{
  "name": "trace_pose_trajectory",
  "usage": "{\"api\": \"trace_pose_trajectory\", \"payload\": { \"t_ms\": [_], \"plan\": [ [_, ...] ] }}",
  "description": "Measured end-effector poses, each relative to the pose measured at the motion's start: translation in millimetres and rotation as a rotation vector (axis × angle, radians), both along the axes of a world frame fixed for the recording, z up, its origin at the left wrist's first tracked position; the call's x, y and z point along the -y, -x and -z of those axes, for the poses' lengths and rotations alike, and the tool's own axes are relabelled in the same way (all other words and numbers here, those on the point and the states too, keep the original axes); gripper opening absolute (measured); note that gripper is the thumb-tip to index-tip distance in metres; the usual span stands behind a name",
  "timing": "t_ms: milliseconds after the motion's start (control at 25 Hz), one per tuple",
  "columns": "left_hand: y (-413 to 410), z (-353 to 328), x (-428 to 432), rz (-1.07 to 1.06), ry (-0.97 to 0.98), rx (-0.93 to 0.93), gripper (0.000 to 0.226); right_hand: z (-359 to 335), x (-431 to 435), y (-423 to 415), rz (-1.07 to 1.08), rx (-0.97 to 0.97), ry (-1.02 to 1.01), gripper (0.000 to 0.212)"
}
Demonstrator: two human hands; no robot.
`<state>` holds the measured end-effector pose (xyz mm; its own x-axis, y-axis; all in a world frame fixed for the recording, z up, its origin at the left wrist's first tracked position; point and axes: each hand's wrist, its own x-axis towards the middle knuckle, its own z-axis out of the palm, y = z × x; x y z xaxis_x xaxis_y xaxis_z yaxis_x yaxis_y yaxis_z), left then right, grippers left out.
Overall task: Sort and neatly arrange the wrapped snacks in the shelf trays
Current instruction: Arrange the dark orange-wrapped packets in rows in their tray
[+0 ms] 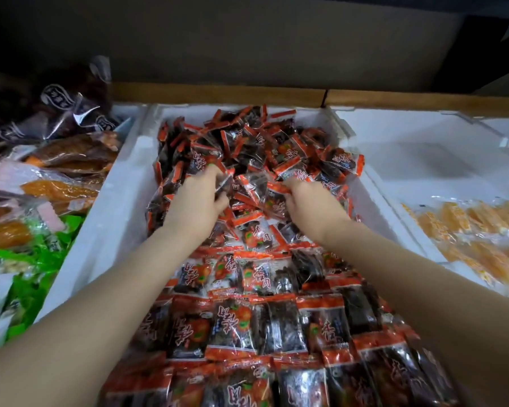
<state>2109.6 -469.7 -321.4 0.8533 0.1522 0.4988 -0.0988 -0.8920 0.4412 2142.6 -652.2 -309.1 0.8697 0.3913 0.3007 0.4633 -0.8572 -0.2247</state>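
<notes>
Reaching into the loose heap (247, 142) at the far end of the tray (115, 207), we have both hands apart, each sunk among red-and-black packets (256, 230). Left hand (199, 201) curls its fingers round a packet on the heap's left. Right hand (309, 204) pinches a few packets right of centre. The near rows (241, 327) lie flat and overlapped, labels up.

Our judgement for this step: lift a small batch, square its edges, turn labels one way, and lay it just beyond the last row. The film looks slick, so big handfuls would likely slide.

The tray is white foam with low walls. Mixed packs (56, 186) sit to the left, yellow packs (467, 230) to the right. A wooden rail (218, 95) runs along the far edge, with a dark wall (247, 39) behind. Light is dim.
</notes>
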Motion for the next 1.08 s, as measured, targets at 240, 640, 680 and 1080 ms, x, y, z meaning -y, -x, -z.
{"api": "trace_pose_trajectory", "payload": {
  "t_ms": [240,640,680,1080],
  "plan": [
    [40.9,-17.4,7.4,0.107,0.777,0.016,0.015,-45.2,-4.3,36.8,-0.128,0.038,-0.391,0.023],
    [83.8,-18.0,4.8,0.392,1.22,-0.216,0.047,-59.4,-45.3,50.3,-0.329,-0.208,-0.481,0.008],
    [84.3,-17.1,2.9,0.339,1.126,-0.188,0.041,-61.4,-48.7,52.3,-0.381,-0.234,-0.506,0.008],
    [85.8,-8.9,-18.7,0.18,1.084,-0.054,0.031,13.9,-46.9,13.5,0.012,-0.382,0.069,0.076]
  ]
}}
